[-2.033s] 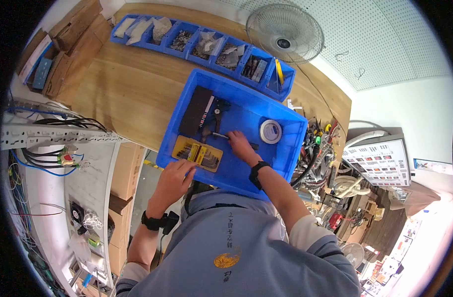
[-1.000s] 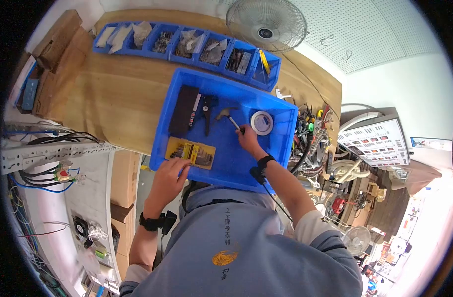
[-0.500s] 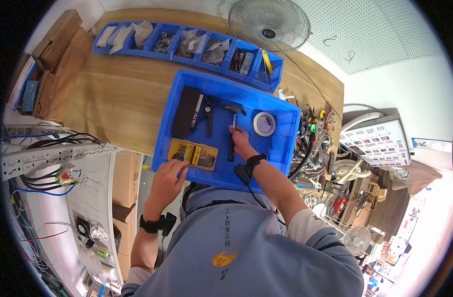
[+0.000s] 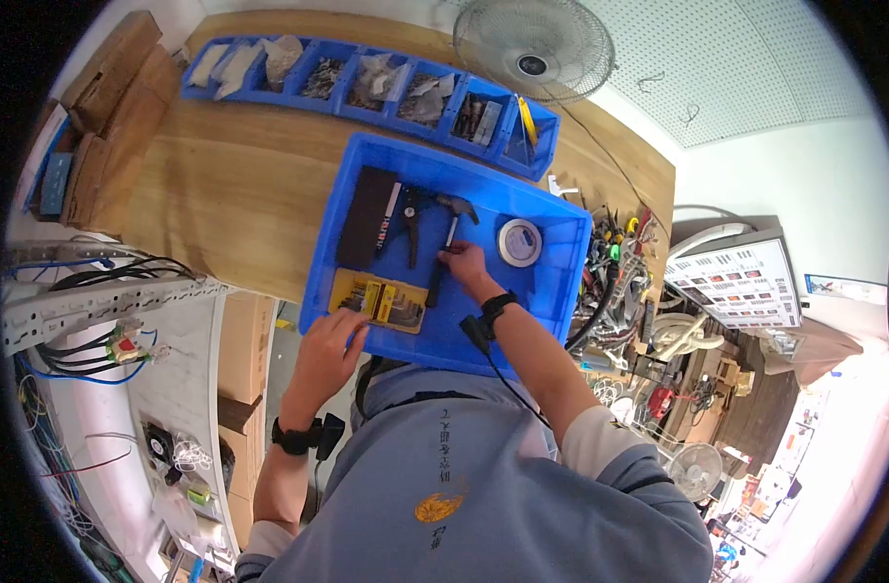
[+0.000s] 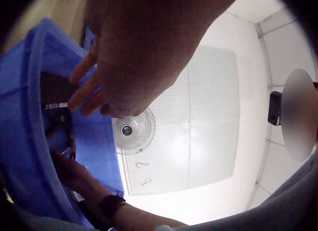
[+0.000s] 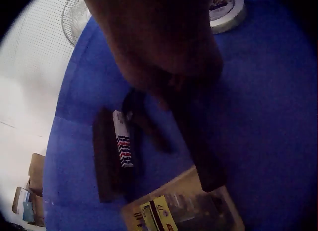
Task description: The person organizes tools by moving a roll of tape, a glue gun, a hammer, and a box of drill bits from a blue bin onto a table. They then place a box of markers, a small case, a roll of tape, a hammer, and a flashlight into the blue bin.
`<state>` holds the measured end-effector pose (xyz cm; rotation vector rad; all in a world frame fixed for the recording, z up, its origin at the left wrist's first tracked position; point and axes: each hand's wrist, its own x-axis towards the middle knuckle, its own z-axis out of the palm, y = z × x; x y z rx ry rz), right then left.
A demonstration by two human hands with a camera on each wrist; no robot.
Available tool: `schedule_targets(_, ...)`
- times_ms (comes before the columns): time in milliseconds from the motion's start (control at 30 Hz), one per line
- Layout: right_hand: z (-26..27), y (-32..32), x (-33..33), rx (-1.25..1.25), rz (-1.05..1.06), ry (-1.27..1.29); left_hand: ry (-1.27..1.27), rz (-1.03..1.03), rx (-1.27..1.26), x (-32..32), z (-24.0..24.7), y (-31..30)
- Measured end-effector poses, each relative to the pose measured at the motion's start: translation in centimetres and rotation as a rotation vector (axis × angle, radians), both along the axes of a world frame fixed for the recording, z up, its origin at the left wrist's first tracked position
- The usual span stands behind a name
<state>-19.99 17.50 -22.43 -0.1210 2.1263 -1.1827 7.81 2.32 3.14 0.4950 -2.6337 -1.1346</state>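
Inside the blue bin [image 4: 498,335], the right hand [image 4: 466,265] pinches a hammer [image 4: 451,230] around its shaft, head toward the far side. In the right wrist view the hammer's dark handle [image 6: 196,146] ends over the edge of the yellow case [image 6: 186,188]. The left hand [image 4: 330,352] rests with extended fingers at the near edge of that yellow case [image 4: 401,316]. Left of the hammer lie a black clamp-like tool [image 4: 411,233] and a dark box [image 4: 363,219] with a white striped strip. A round white-rimmed roll [image 4: 519,243] lies on the right.
Behind the bin stands a row of small blue bins [image 4: 391,92] with hardware and bags, and a fan [image 4: 532,65] behind them. Tools and cables [image 4: 610,282] are heaped to the right. A metal rail [image 4: 104,306] stands at the left.
The right hand has lifted the hammer's handle from the bin's right part, turned the hammer upright in view and shifted it left, beside the yellow case. The left hand has hardly moved.
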Motion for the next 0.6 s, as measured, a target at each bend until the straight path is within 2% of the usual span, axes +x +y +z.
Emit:
schedule_targets(67, 1.6, 0.0, 0.0, -0.032, -0.081, -0.075, 0.010, -0.001, -0.007, 0.1, -0.2, -0.1)
schedule_targets(167, 2.3, 1.4, -1.4, 0.035, 0.058, -0.120, 0.031, 0.016, -0.016, 0.4, -0.8, -0.3)
schedule_targets(267, 4.9, 3.5, -1.9, -0.058, 0.111, -0.237, -0.054, 0.020, 0.020, 0.9, -0.4, -0.2)
schedule_targets(300, 3.8, 4.5, -2.7, 0.009, 0.253, -0.073, -0.091, 0.021, 0.033, 0.7, -0.2, -0.3)
schedule_targets(400, 8.5, 5.7, -3.5, 0.218, 0.570, 0.186, -0.082, 0.007, 0.033, 0.6, -0.6, -0.1)
schedule_targets(433, 10.4, 5.6, -3.3, 0.237, 0.604, 0.223, -0.086, -0.004, 0.040, 0.5, -0.7, 0.0)
schedule_targets(600, 8.9, 7.5, -3.2, 0.204, 0.798, 0.335, -0.075, -0.030, 0.048, -0.2, -0.5, 0.4)
